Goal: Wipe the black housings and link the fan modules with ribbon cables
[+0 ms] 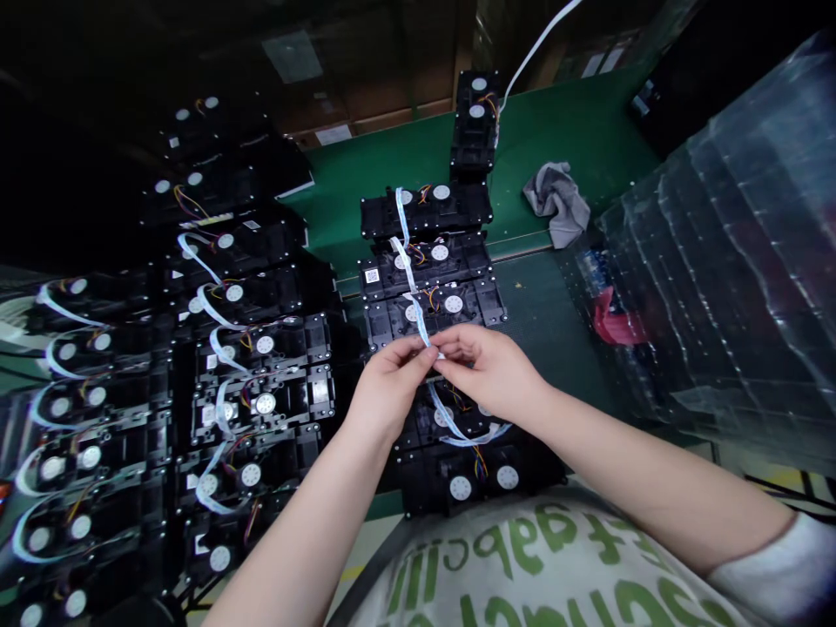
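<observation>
The left hand (389, 387) and right hand (491, 373) pinch a pale blue flat ribbon cable (418, 315) closely between their fingertips, seemingly to keep it straight above a black fan module (483, 309), with more modules (261, 374) left of it on the green tabletop (562, 113).

crumpled gray cloth (556, 204), green bench mat (575, 131), clear plastic sheeting (718, 261), cardboard boxes (372, 96)
</observation>
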`<state>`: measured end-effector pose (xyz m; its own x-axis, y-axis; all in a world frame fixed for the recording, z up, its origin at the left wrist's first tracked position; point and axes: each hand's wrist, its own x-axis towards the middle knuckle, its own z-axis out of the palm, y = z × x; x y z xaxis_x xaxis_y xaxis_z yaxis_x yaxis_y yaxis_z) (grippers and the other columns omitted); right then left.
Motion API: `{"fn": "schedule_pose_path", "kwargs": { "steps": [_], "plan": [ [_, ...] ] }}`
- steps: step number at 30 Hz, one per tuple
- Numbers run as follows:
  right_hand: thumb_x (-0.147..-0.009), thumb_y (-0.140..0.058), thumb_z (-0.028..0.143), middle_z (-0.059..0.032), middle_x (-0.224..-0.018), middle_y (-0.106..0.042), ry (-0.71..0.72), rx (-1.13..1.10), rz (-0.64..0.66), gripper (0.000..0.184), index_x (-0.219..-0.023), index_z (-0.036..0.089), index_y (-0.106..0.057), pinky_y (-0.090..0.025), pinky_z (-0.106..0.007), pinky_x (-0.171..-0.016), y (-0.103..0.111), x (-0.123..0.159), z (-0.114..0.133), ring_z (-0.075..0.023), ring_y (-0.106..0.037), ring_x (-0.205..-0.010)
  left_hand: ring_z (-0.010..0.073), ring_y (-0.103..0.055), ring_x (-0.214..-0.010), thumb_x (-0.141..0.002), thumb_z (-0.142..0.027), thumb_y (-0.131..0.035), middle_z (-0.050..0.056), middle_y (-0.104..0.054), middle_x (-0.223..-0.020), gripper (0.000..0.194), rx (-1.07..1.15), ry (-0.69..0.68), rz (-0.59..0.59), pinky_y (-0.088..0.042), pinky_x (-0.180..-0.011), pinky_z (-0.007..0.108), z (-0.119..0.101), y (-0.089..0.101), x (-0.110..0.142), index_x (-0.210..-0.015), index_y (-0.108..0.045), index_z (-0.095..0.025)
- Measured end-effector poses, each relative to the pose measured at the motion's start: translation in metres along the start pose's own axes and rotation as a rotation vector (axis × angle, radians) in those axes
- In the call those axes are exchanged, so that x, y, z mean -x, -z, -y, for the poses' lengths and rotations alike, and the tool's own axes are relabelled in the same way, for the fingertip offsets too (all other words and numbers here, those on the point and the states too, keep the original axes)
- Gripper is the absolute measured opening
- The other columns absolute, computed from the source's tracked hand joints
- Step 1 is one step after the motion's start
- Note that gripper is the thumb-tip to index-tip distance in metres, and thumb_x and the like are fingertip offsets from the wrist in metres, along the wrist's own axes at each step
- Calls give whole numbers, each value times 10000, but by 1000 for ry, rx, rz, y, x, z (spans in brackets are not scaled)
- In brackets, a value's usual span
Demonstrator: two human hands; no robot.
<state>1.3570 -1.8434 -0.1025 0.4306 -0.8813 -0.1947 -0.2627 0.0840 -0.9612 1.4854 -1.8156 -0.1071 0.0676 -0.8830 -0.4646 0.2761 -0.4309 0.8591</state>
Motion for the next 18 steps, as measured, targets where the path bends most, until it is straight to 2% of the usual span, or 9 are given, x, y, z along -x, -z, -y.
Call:
{"fn": "schedule_pose_path", "kwargs": {
  "steps": [2,5,8,10,12,14,16,18],
  "plan": [
    [-701,-546,183,-3,-851,-641,53,154,38,311,-1007,205,-502,-492,-274,-719,2,5,-1,-112,-601,-755,101,-540,-643,-616,-250,-675,16,-624,-727,169,49,34,-3,-426,-641,229,4,2,-1,-743,-637,-144],
    [-700,-560,207,-30,-919,-631,89,339,109,495,-1160,185,-381,-493,-298,-740,15,13,-4,-137,-597,-807,70,-512,-576,-605,-221,-679,-10,-604,-663,143,7,59,7,-402,-587,200,8,8,-3,-723,-643,-150],
    [-730,-535,283,-70,-1019,-602,102,675,102,415,-1122,175,-455,-442,-385,-844,37,21,-15,-206,-552,-950,60,-494,-538,-593,-216,-679,-24,-585,-604,154,-143,76,45,-397,-582,199,11,17,-9,-728,-645,-149],
    [-731,-530,374,-101,-1080,-573,28,820,81,425,-1097,160,-500,-413,-420,-878,54,26,-28,-250,-511,-1018,78,-515,-556,-603,-240,-665,-14,-593,-606,167,-303,79,81,-412,-607,221,13,23,-15,-738,-641,-144],
    [-713,-528,476,-117,-1121,-548,-96,812,89,517,-1111,147,-504,-399,-418,-898,67,30,-42,-262,-487,-1051,108,-548,-598,-625,-270,-639,6,-614,-638,174,-488,50,118,-429,-634,250,17,28,-21,-745,-632,-144],
    [-688,-536,531,-109,-1138,-540,-203,682,146,582,-1129,153,-493,-405,-391,-895,75,34,-54,-244,-500,-1035,138,-577,-661,-643,-292,-613,28,-639,-701,179,-641,-13,154,-442,-671,278,21,30,-26,-753,-622,-150],
    [-663,-575,510,-87,-1090,-569,-270,531,192,575,-1121,171,-495,-428,-368,-856,78,36,-64,-218,-540,-962,153,-591,-701,-656,-305,-595,40,-653,-750,180,-732,-74,181,-449,-692,290,25,30,-29,-758,-614,-157],
    [-644,-612,455,-61,-991,-604,-309,421,151,515,-1073,184,-520,-450,-354,-791,77,38,-72,-198,-568,-863,152,-597,-700,-667,-312,-581,39,-657,-758,176,-782,-113,193,-454,-687,289,26,30,-31,-758,-610,-164]
  ]
}}
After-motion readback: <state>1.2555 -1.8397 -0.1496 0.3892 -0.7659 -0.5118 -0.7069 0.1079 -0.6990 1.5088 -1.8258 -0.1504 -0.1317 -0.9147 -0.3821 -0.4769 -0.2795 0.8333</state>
